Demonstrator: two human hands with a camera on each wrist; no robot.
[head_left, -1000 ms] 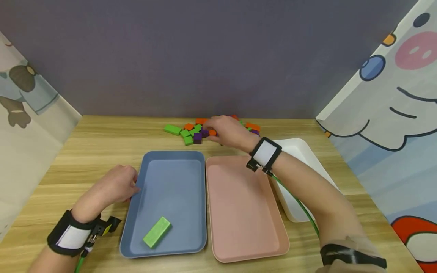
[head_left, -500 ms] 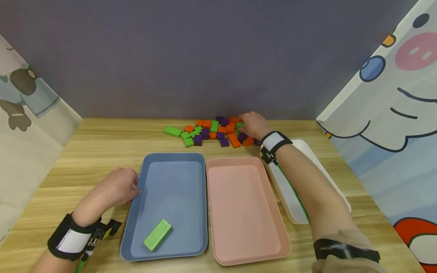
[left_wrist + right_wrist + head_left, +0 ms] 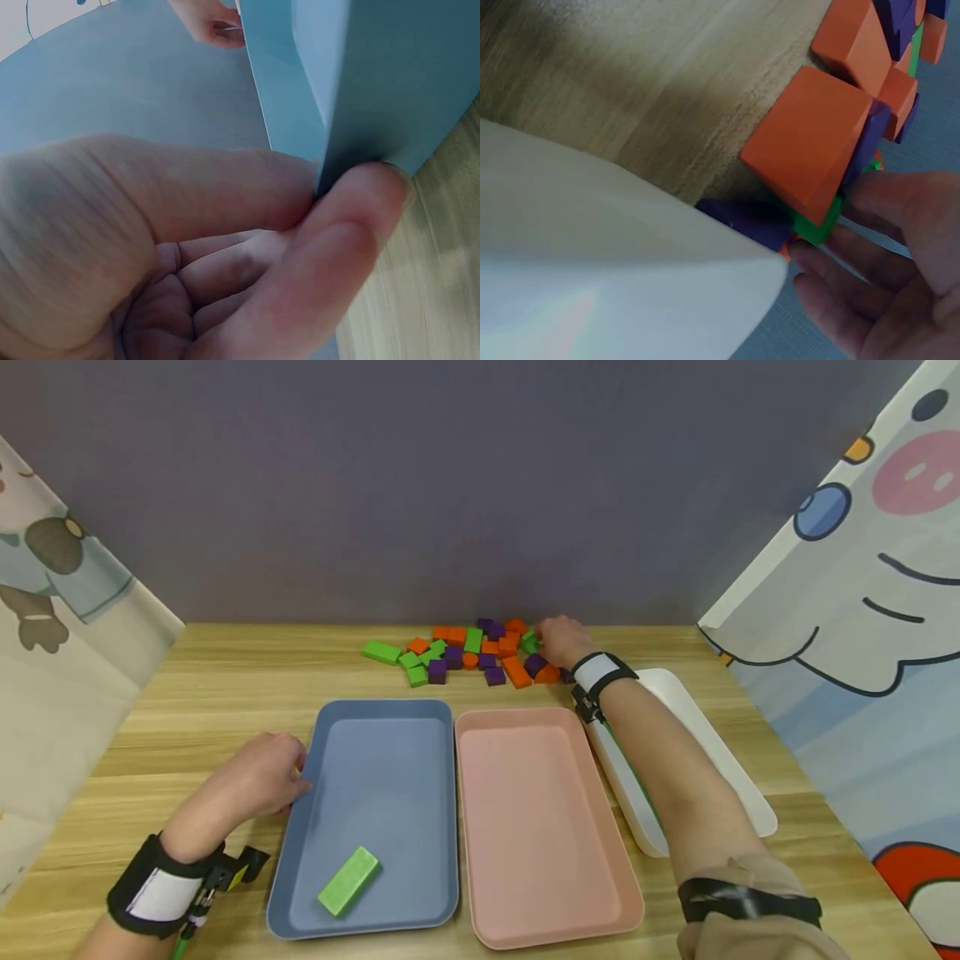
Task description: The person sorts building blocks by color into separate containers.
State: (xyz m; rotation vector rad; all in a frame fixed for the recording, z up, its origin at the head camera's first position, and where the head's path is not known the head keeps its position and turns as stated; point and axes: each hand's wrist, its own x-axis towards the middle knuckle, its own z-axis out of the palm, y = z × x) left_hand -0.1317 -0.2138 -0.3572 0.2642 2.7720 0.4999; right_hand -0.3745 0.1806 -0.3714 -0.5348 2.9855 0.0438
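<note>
My left hand (image 3: 270,772) pinches the left rim of the blue tray (image 3: 442,910) between thumb and fingers; the left wrist view shows the thumb (image 3: 225,184) and fingertip on either side of the tray's wall (image 3: 375,82). A green block (image 3: 349,881) lies inside that tray. My right hand (image 3: 564,642) is at the right end of a pile of small coloured blocks by the back wall. Up close, its thumb and fingers pinch a green block (image 3: 816,227), partly hidden by an orange block (image 3: 810,139). A purple block (image 3: 746,221) lies beside it.
A pink tray (image 3: 551,935) stands right of the blue one. The right forearm passes over a white tray (image 3: 761,814), whose wall (image 3: 630,247) fills the lower left of the right wrist view. Several orange, purple and green blocks (image 3: 516,671) line the back of the table.
The right hand has moved right along the pile, uncovering the blocks in its middle, and has stayed at the right end over the last half second. The left hand keeps its hold on the rim.
</note>
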